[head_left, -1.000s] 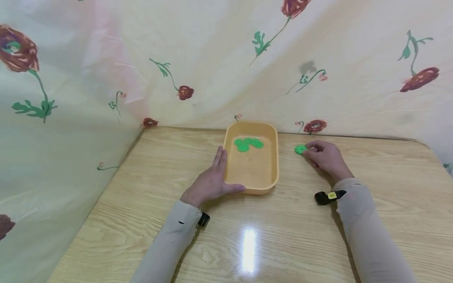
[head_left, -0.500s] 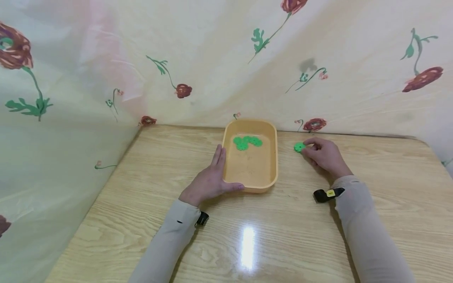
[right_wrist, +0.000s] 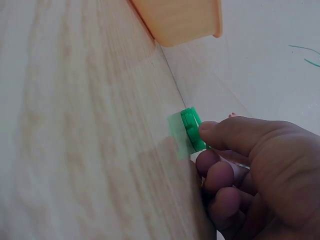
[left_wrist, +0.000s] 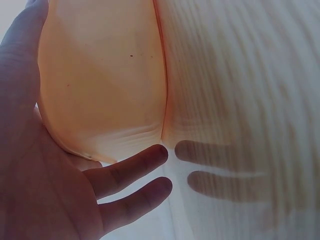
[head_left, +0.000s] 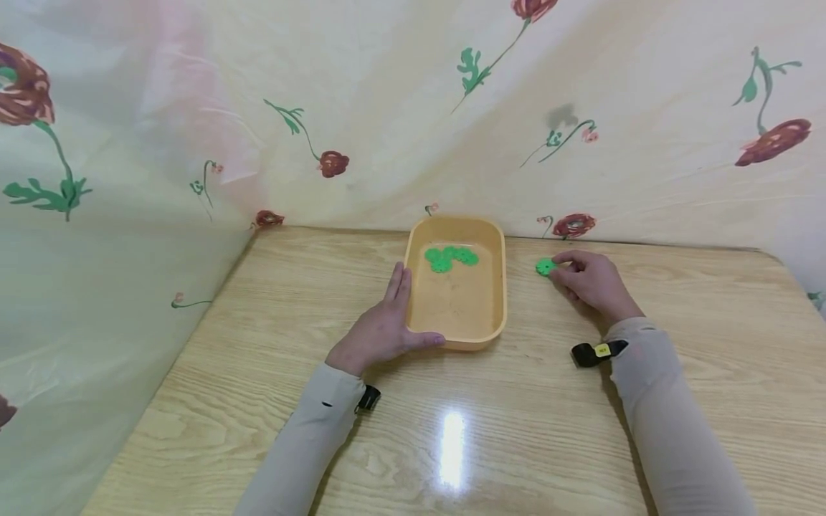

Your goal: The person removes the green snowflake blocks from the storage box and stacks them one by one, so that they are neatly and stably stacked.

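A shallow orange plastic tub [head_left: 458, 315] stands near the back of the table, with several green notched discs [head_left: 442, 264] clustered at its far end. My left hand [head_left: 377, 333] rests against the tub's near left corner, its fingers straight along the left side and its thumb at the front rim. In the left wrist view, two straight fingers [left_wrist: 132, 170] show beneath the tub's wall [left_wrist: 105, 75]. To the right of the tub, my right hand [head_left: 594, 283] pinches one green notched disc [head_left: 545, 267] by its edge. The right wrist view shows this disc [right_wrist: 192, 129] edge-on, low over the table, between thumb and fingers.
The wood-grain table [head_left: 510, 430] meets a pale flower-printed plastic sheet [head_left: 387, 107] right behind the tub. The same sheeting hangs along the left side. Both wrists wear a black camera strap [head_left: 596, 352]. A lamp's glare [head_left: 452, 451] shines on the tabletop.
The pinched disc has turned slightly, so its face shows more plainly. Both hands and the tub keep their places, while the head view has shifted a little.
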A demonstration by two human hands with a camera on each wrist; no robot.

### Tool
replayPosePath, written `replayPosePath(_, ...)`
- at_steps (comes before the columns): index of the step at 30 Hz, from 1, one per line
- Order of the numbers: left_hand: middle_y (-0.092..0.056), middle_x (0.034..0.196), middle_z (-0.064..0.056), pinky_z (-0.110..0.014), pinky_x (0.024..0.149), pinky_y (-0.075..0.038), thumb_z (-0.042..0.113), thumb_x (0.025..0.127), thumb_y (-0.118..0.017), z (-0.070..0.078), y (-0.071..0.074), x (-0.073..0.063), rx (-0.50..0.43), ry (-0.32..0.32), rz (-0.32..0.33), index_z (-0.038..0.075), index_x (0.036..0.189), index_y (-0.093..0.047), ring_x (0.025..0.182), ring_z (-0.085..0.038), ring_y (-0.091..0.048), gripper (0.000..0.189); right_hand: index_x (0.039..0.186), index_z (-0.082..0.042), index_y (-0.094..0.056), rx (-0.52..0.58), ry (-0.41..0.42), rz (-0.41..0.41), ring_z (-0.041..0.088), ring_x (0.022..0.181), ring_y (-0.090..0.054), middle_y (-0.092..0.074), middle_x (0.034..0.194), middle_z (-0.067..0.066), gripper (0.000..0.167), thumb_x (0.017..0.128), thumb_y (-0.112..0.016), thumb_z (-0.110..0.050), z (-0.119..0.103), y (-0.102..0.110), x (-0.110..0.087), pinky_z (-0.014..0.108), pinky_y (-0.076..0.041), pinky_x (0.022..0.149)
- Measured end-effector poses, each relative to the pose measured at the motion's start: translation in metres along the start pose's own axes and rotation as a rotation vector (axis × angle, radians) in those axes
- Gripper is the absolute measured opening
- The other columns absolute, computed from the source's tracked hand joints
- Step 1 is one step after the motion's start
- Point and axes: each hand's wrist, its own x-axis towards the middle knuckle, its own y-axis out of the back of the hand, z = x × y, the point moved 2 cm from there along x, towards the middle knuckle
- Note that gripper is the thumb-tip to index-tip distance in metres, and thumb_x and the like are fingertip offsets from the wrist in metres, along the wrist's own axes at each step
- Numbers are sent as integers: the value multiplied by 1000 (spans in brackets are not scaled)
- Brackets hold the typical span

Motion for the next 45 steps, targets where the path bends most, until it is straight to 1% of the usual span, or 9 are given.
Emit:
replayPosePath(12, 20, 167, -7, -37, 90, -52, 73, 78, -71, -1, 0, -1, -2, 0, 3, 10, 159, 14, 123, -35, -56, 134, 131, 2, -60, -9, -4, 5, 21, 59, -56, -61, 77, 11, 39, 100, -65, -21, 0, -1, -1, 31, -47, 54)
replayPosePath(21, 25, 164, -2, -35, 88, -52, 73, 77, -72, -3, 1, -1, -18, 4, 6, 11, 159, 15, 122, -32, -56, 135, 133, 1, -58, -43, 24, -1, 22, 59, -57, -60, 77, 12, 44, 102, -64, -30, -4, 0, 0, 33, -48, 55)
replayPosePath(24, 23, 165, -3, -34, 88, -52, 75, 77, -71, -3, 1, -1, -25, -3, 9, 10, 160, 13, 123, -32, -56, 135, 135, 2, -57, -17, 19, 20, 21, 59, -57, -61, 77, 12, 48, 102, -63, -33, -7, 1, -1, 33, -48, 53)
replayPosePath(27, 23, 165, -4, -34, 88, -52, 75, 77, -71, -3, 1, -1, -24, -15, 8, 9, 160, 13, 125, -33, -55, 135, 137, 2, -55, 68, 5, 54, 19, 58, -58, -63, 80, 12, 50, 103, -62, -34, -13, 3, -1, 32, -50, 52)
replayPosePath(32, 25, 164, -3, -30, 83, -52, 75, 77, -71, -2, 3, -1, -31, -20, 1, 9, 160, 14, 117, -30, -59, 136, 134, 1, -58, 202, 34, 106, 17, 56, -58, -66, 85, 11, 47, 101, -64, -33, -37, 8, -1, 32, -51, 51)
replayPosePath(35, 26, 163, -2, -30, 82, -52, 75, 76, -71, -2, 4, -1, -36, -17, -4, 9, 159, 15, 115, -29, -60, 137, 130, -1, -61, 227, 72, 120, 16, 57, -59, -66, 84, 10, 43, 101, -65, -33, -59, 9, 0, 31, -51, 52)
replayPosePath(38, 25, 164, -5, -31, 85, -52, 75, 76, -71, -1, 4, -1, -31, -21, -2, 8, 160, 14, 120, -30, -57, 137, 127, -3, -64, 246, 107, 122, 16, 59, -59, -66, 82, 7, 41, 100, -65, -34, -85, 8, 3, 31, -52, 53)
replayPosePath(40, 24, 165, -7, -33, 88, -51, 74, 77, -72, -1, 5, -1, -28, -23, -1, 7, 159, 14, 122, -31, -56, 137, 126, -4, -64, 267, 129, 115, 17, 59, -59, -66, 81, 8, 38, 100, -66, -32, -101, 7, 5, 30, -52, 53)
replayPosePath(45, 24, 165, -6, -35, 90, -51, 72, 77, -73, 1, 6, -2, -23, -17, -6, 7, 160, 14, 120, -31, -58, 137, 123, -4, -66, 304, 181, 89, 19, 58, -59, -66, 81, 12, 33, 100, -66, -28, -143, 2, 13, 31, -53, 53)
